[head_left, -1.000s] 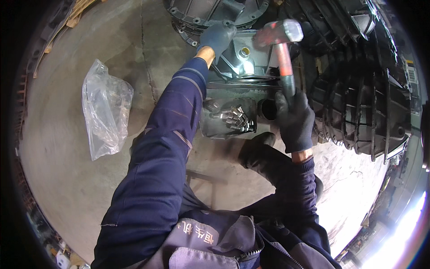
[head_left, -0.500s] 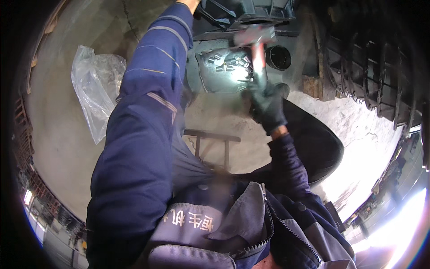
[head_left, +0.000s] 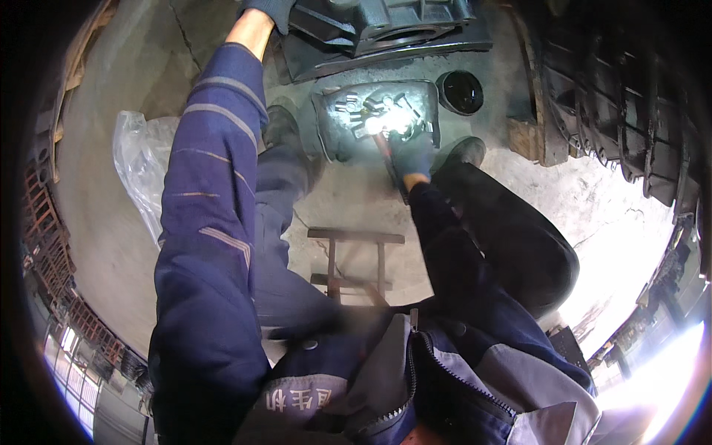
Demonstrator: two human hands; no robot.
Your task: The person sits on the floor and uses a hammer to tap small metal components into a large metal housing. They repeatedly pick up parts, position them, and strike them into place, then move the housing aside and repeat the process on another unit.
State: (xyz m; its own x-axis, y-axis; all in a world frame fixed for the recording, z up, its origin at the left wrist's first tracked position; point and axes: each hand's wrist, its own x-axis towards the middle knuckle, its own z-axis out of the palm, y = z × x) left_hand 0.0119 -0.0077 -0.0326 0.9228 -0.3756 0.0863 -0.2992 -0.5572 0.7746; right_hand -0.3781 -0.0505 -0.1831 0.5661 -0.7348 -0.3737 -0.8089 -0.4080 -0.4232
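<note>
My left hand (head_left: 273, 10), in a dark glove, is at the top edge beside a large dark metal casting (head_left: 371, 26); its fingers are mostly cut off by the frame. My right hand (head_left: 413, 154), also gloved, reaches down to the near right part of a shallow dark tray (head_left: 324, 132). Several short metal cylinders (head_left: 354, 116) lie in the tray under bright glare. Against the hand's left side slants a hammer (head_left: 383, 148) with a red neck, its head end lost in the glare. My right fingers are blurred and washed out, so their grip is unclear.
A round black container (head_left: 460, 93) of dark liquid stands right of the tray. Ribbed dark castings (head_left: 615, 111) are stacked at the right beside a wooden block (head_left: 526, 141). A clear plastic bag (head_left: 141, 159) lies at left. A low stool frame (head_left: 356, 236) is between my legs.
My right hand has brought the hammer down and nearer, from before the casting to the tray. My left arm has shifted left in view, and its gloved hand now shows.
</note>
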